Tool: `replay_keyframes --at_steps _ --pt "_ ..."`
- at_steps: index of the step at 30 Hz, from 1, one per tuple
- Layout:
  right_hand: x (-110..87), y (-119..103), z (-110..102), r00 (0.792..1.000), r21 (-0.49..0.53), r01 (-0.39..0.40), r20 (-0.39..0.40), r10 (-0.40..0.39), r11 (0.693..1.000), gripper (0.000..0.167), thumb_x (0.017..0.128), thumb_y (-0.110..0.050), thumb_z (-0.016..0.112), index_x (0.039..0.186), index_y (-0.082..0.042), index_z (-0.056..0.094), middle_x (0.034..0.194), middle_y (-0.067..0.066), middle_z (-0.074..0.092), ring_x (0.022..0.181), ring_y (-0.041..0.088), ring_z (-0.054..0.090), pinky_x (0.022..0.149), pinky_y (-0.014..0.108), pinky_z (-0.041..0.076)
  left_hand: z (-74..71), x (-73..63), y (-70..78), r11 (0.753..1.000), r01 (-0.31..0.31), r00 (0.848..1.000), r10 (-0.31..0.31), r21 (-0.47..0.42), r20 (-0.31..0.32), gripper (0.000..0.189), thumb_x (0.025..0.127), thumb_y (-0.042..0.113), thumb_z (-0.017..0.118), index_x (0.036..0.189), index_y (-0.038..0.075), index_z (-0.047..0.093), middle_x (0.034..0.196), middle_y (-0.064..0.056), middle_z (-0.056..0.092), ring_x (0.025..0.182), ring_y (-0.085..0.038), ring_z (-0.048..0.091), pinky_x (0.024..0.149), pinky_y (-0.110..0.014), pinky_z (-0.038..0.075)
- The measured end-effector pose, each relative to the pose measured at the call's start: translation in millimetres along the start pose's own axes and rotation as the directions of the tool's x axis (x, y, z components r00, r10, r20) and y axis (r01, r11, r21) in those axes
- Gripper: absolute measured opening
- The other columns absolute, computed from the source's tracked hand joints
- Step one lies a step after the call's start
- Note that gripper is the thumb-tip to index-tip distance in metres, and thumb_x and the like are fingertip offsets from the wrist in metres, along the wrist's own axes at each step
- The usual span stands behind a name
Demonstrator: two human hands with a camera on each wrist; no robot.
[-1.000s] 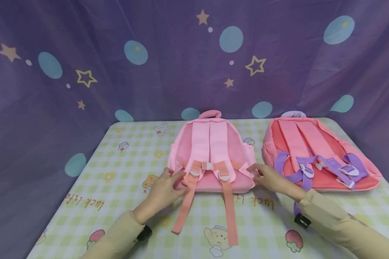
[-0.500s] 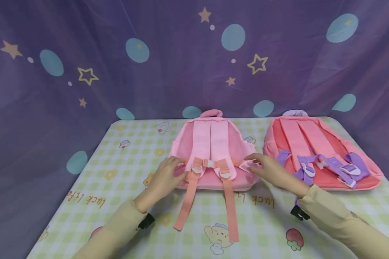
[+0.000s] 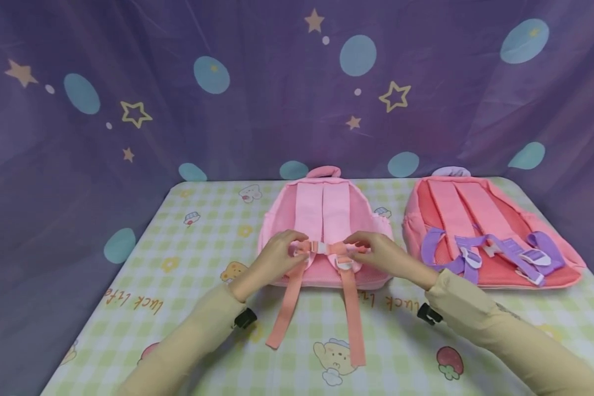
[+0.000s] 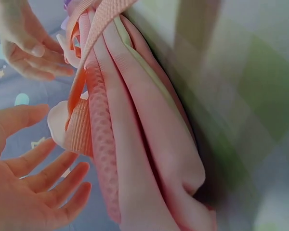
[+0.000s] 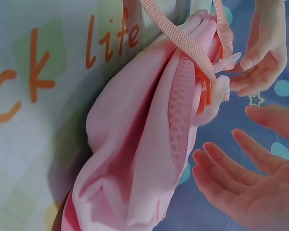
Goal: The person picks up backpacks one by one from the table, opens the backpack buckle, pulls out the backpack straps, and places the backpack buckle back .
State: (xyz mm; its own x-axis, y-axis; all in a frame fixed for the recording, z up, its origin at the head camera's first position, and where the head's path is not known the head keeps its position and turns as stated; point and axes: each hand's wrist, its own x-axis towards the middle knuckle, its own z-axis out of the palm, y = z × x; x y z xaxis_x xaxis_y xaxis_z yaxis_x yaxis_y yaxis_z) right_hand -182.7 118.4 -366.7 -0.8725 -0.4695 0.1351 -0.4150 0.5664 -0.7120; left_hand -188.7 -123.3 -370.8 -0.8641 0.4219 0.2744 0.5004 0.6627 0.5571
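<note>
A light pink backpack (image 3: 309, 212) lies on the table with its strap side up. An orange chest strap (image 3: 335, 248) crosses its two shoulder straps, joined by a white buckle (image 3: 319, 247). To the left of that buckle is my left hand (image 3: 277, 256), fingertips overlapping the strap in the head view. On the other side my right hand (image 3: 386, 256) reaches in, its fingertips by the strap's right part. Both wrist views show the fingers relaxed and spread beside the bag, holding nothing. Two orange webbing tails (image 3: 353, 324) hang toward me from white adjusters.
A coral-pink backpack (image 3: 455, 203) with purple straps (image 3: 433, 247) lies to the right, close to my right forearm. Beneath both bags is a green-and-white checked tablecloth (image 3: 203, 236). A purple curtain (image 3: 257, 126) with stars stands behind the table.
Both hands have moved inward from the backpack's lower sides to the chest strap, on either side of the white buckle. The backpacks stay in place; the head view has shifted slightly.
</note>
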Motion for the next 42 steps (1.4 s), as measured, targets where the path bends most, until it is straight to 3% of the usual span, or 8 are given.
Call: replay_keyframes --at_steps 5,9,17,25,34,42 --pt "7.2 -0.8 6.3 1.0 0.056 0.015 0.004 -0.015 0.998 0.026 0.081 -0.01 0.063 0.104 0.003 0.06 0.098 0.016 0.062 0.09 0.031 0.058 0.077 0.044 0.047 3.9 5.3 0.9 1.0 0.012 1.0 -0.012 -0.026 0.009 0.033 0.074 0.013 0.07 0.104 0.001 0.06 0.1 -0.01 0.061 0.096 -0.025 0.054 0.084 -0.036 0.042" --pt "12.4 -0.2 9.2 0.999 0.094 0.03 0.024 -0.032 0.995 0.027 0.081 -0.01 0.063 0.105 0.003 0.059 0.1 0.017 0.062 0.096 0.033 0.057 0.079 0.043 0.047 6.5 7.9 1.4 1.0 -0.015 1.0 0.015 -0.019 0.003 0.034 0.073 0.012 0.07 0.103 0.0 0.06 0.099 -0.012 0.061 0.093 -0.027 0.054 0.083 -0.037 0.041" --pt "21.3 -4.2 15.9 0.999 0.12 -0.009 0.05 0.003 0.993 0.03 0.08 -0.01 0.062 0.107 0.003 0.059 0.104 0.017 0.061 0.098 0.031 0.056 0.081 0.041 0.046 11.9 14.2 0.5 1.0 -0.01 0.999 0.009 0.008 0.042 0.034 0.075 0.013 0.069 0.105 0.001 0.059 0.1 -0.01 0.062 0.092 -0.024 0.054 0.083 -0.036 0.041" --pt "27.9 -1.3 21.9 0.996 0.137 -0.02 0.09 0.007 0.99 0.032 0.08 -0.005 0.062 0.109 0.007 0.057 0.104 0.017 0.061 0.096 0.029 0.058 0.078 0.034 0.048 17.2 17.5 -3.7 1.0 0.001 0.998 -0.001 0.009 0.063 0.033 0.074 0.011 0.069 0.104 0.001 0.06 0.09 -0.009 0.063 0.083 -0.021 0.054 0.075 -0.032 0.042" --pt "35.4 3.6 26.7 0.997 0.138 -0.01 0.083 -0.001 0.99 0.031 0.079 -0.004 0.061 0.108 0.006 0.058 0.102 0.017 0.061 0.091 0.025 0.059 0.074 0.029 0.05 21.4 20.7 -9.8 1.0 -0.013 0.998 0.014 -0.02 0.059 0.027 0.074 0.008 0.069 0.099 0.0 0.061 0.087 -0.009 0.062 0.08 -0.022 0.056 0.073 -0.029 0.045" --pt "40.5 4.6 31.4 0.997 0.066 -0.001 0.073 -0.004 0.998 0.03 0.077 -0.003 0.063 0.105 0.004 0.06 0.1 0.015 0.062 0.086 0.021 0.058 0.075 0.029 0.049 21.4 20.9 -9.9 1.0 0.003 0.998 -0.002 -0.02 0.07 0.027 0.075 0.008 0.069 0.1 0.001 0.062 0.09 -0.009 0.063 0.084 -0.023 0.056 0.074 -0.03 0.045"
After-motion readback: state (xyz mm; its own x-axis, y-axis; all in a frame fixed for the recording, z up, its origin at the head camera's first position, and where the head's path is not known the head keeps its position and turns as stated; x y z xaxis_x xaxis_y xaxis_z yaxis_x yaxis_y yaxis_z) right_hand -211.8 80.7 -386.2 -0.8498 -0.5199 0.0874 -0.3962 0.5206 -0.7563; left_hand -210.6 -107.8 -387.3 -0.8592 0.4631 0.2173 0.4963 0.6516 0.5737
